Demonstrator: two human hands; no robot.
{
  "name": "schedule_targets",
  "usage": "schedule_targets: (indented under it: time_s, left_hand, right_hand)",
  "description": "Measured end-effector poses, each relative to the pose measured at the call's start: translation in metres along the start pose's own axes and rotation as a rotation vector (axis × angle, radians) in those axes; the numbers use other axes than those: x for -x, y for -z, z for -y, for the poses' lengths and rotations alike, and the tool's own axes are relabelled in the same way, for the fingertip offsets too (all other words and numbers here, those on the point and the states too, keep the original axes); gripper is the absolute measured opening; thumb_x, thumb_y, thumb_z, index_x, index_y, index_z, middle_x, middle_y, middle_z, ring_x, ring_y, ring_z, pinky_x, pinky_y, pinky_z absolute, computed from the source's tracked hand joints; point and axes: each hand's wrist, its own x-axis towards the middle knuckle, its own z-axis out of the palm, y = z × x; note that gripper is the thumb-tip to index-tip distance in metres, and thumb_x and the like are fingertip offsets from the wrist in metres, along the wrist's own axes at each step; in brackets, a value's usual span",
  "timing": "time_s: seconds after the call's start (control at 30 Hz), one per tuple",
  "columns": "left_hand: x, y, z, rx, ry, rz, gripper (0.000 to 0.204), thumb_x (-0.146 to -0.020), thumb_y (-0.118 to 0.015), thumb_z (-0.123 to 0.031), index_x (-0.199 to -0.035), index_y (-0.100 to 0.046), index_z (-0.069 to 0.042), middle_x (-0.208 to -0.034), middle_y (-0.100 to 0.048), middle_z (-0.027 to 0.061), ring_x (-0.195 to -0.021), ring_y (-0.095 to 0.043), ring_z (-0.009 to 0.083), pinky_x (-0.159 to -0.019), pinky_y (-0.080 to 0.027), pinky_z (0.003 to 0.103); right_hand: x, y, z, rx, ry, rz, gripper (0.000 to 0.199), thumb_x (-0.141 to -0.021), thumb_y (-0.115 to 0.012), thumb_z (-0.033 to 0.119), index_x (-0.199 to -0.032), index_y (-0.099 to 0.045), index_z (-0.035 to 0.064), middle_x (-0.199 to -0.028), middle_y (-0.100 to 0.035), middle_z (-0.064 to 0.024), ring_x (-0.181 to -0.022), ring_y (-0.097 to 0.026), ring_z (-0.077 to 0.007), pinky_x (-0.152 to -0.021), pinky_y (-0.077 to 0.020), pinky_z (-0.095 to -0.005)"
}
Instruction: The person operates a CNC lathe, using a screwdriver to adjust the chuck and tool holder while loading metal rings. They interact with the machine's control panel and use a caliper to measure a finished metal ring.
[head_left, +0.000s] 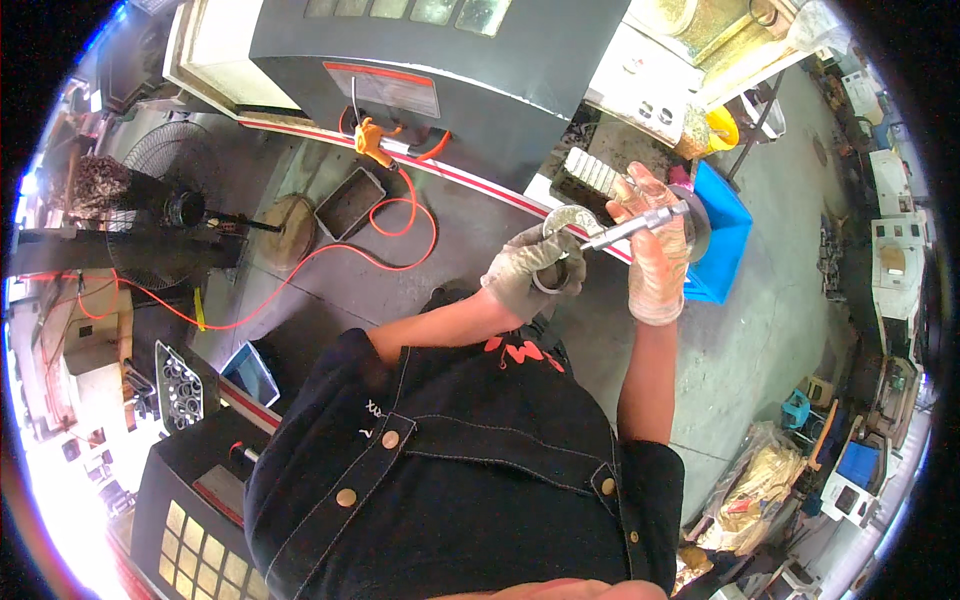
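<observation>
My left hand (pixel 525 272), in a greyish work glove, is closed round the curved frame of a micrometer (pixel 632 228). Its silver barrel slants up to the right, across the front of my right hand (pixel 655 255). That hand wears a pale glove and is raised with its fingers stretched out; whether it touches the barrel I cannot tell. A round, shiny metal piece (pixel 570 220) shows just above my left fingers. Part of the micrometer's frame is hidden by the left glove.
Beyond my right hand stands a blue bin (pixel 722 235), beside a stack of light metal pieces (pixel 592 172). Ahead is a dark machine cabinet (pixel 430 65) with an orange air gun (pixel 372 140). Its orange hose (pixel 330 250) crosses the floor towards a standing fan (pixel 180 205).
</observation>
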Motion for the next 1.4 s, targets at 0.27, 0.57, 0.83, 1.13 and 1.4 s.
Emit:
schedule_targets:
  time_s: [0.27, 0.57, 0.83, 1.13, 1.4]
  left_hand:
    - [-0.004, 0.022, 0.008, -0.385, -0.327, -0.111, 0.02, -0.084, -0.059, -0.013, -0.101, -0.058, -0.003, -0.087, -0.058, 0.0057, -0.072, -0.056, 0.0147, -0.06, -0.045, 0.027]
    - [-0.021, 0.005, -0.033, -1.782, -1.412, 0.327, 0.038, -0.042, -0.064, -0.009, -0.08, -0.06, -0.007, -0.081, -0.053, 0.0044, -0.075, -0.053, 0.0261, -0.062, -0.045, 0.036]
    - [-0.014, 0.012, -0.014, -1.471, -0.676, -0.003, 0.042, -0.055, -0.062, 0.002, -0.095, -0.055, -0.005, -0.087, -0.053, 0.0059, -0.071, -0.053, 0.0223, -0.061, -0.044, 0.034]
    - [-0.01, 0.036, 0.004, 0.114, -0.012, 0.108, 0.035, -0.08, -0.06, -0.011, -0.112, -0.049, -0.001, -0.095, -0.056, 0.0088, -0.092, -0.055, 0.0221, -0.087, -0.042, 0.036]
    - [-0.008, 0.007, -0.001, -0.229, -0.322, 0.123, 0.032, -0.086, -0.056, -0.018, -0.112, -0.048, -0.001, -0.111, -0.053, 0.0125, -0.106, -0.052, 0.0248, -0.095, -0.039, 0.041]
  right_hand:
    - [0.011, 0.012, 0.006, 0.174, -0.181, -0.099, 0.05, -0.085, -0.052, 0.041, -0.114, -0.049, 0.0013, -0.097, -0.057, -0.0074, -0.081, -0.057, -0.014, -0.068, -0.0462, -0.0238]
    - [0.019, -0.019, 0.003, -0.313, -0.197, -0.23, 0.037, -0.081, -0.062, 0.021, -0.113, -0.049, 0.005, -0.095, -0.062, -0.0118, -0.061, -0.056, -0.0108, -0.051, -0.0454, -0.0213]
    - [0.01, -0.025, 0.02, -0.093, 0.011, -0.183, 0.045, -0.082, -0.06, 0.021, -0.119, -0.044, -0.0005, -0.092, -0.061, -0.0117, -0.077, -0.058, -0.0148, -0.068, -0.0491, -0.0261]
    - [0.024, -0.014, 0.019, 0.232, -0.002, -0.147, 0.037, -0.082, -0.06, 0.022, -0.112, -0.051, 0.0007, -0.086, -0.062, -0.0076, -0.073, -0.055, -0.0106, -0.068, -0.0432, -0.0216]
    - [0.009, -0.029, 0.034, 0.388, 0.02, -0.29, 0.025, -0.082, -0.06, 0.014, -0.103, -0.054, 0.0037, -0.077, -0.06, -0.0036, -0.064, -0.048, -0.0046, -0.056, -0.0361, -0.0183]
